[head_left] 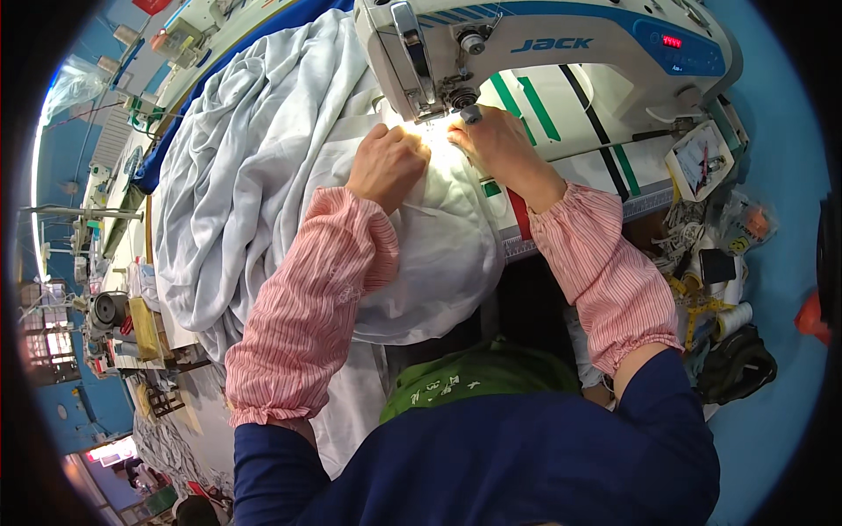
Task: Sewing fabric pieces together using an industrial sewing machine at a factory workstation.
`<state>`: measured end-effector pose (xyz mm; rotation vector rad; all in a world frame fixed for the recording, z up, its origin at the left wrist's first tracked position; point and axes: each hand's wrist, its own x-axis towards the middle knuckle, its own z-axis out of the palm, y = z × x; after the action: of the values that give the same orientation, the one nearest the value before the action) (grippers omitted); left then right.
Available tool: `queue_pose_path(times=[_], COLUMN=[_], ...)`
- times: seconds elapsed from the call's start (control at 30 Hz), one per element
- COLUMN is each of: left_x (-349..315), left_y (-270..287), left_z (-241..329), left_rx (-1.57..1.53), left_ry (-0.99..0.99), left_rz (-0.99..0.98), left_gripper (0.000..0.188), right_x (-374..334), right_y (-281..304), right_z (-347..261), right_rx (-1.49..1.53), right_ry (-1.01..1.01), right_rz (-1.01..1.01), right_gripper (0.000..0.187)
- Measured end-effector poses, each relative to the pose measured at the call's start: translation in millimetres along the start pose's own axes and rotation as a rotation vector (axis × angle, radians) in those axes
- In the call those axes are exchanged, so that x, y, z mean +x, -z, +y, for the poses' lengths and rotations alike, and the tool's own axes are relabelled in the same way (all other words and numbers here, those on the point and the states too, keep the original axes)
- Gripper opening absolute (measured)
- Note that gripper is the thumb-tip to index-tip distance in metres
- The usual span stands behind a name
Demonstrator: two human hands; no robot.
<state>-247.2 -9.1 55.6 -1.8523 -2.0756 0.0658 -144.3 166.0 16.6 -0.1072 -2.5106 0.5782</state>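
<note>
A white and blue sewing machine [605, 54] stands before me, its lamp lighting the needle area brightly. Pale white cloth [254, 167] runs beneath its head, heaped in folds on the left and hanging over the table's front edge. Just left of the needle, my left hand [388, 165] has its fingers curled and pressed onto the cloth. My right hand [507, 151] pinches the cloth on the needle's other side, a dark grey ring-like piece on one finger. Glare hides the fingertips and the exact stitching spot. Pink striped sleeve covers [303, 307] wrap both forearms.
Green strips [538, 109] and a black strip [586, 105] lie across the machine bed. To the right sits a white tray [699, 167] with small tools. Thread cones [733, 321] and a black pouch [737, 366] are lower right. Other machines [180, 39] line the far left.
</note>
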Motion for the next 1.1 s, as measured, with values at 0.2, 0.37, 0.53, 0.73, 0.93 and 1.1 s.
queue_pose_path(times=[0.2,0.37,0.53,0.73,0.93,1.1], left_x=[-4,-6,-7,-7,-8,-8], left_y=[-6,-6,-7,-7,-9,-12], left_z=[-6,-3,-3,-2,-2,-1], left_rx=[-0.059,-0.015,-0.002,-0.016,-0.009,-0.004], left_ry=[0.070,0.135,0.147,0.140,0.139,0.131], left_rz=[-0.022,-0.069,-0.130,-0.047,-0.042,0.029], left_gripper=[0.008,0.013,0.016,0.013,0.013,0.008], right_x=[5,0,-31,-39,-39,-39], right_y=[1,19,20,16,14,13], right_z=[11,8,-16,-16,-15,-14], right_rx=[-0.159,-0.373,-0.166,-0.158,-0.220,-0.222], right_ry=[0.094,0.286,0.129,0.055,-0.028,-0.055], right_rz=[0.072,0.273,0.133,0.112,0.108,0.090], right_gripper=[0.016,0.011,0.019,0.036,0.038,0.039])
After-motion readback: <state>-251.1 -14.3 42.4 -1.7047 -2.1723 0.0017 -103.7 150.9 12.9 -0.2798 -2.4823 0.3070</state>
